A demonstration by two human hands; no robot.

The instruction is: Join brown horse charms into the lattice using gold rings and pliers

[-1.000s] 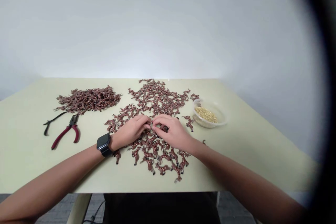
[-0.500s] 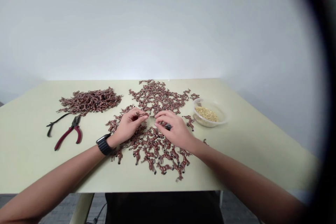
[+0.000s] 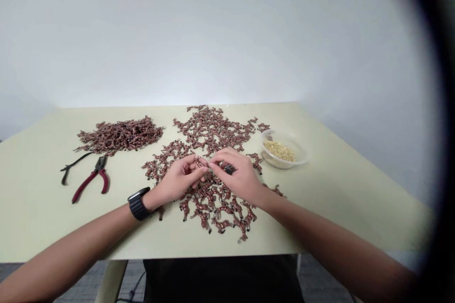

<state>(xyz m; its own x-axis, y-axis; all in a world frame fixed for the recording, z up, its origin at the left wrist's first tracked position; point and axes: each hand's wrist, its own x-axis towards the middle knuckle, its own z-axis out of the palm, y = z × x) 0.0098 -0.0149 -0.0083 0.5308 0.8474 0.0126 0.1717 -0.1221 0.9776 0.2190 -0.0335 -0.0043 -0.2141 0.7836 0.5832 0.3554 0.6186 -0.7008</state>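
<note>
My left hand [image 3: 177, 181] and my right hand [image 3: 239, 181] hang over a spread of small brown horse figures [image 3: 216, 213], their fingertips meeting near the middle. Between the left fingertips is a tiny piece [image 3: 202, 163], too small to identify clearly. A small dark object [image 3: 229, 169] shows under my right fingers. A second spread of figures [image 3: 209, 128] lies beyond my hands. A black watch [image 3: 138, 204] sits on my left wrist.
A heap of brown figures [image 3: 120, 136] lies at the left. Red-handled pliers [image 3: 90, 180] and a black-handled tool [image 3: 73, 164] rest near it. A clear plastic bowl [image 3: 273, 161] holds small golden pieces [image 3: 280, 151] at the right. All stand on a pale green table [image 3: 42, 208].
My hands have drawn closer, so their fingertips now meet above the figures. My left wrist has turned, and the watch face shows differently.
</note>
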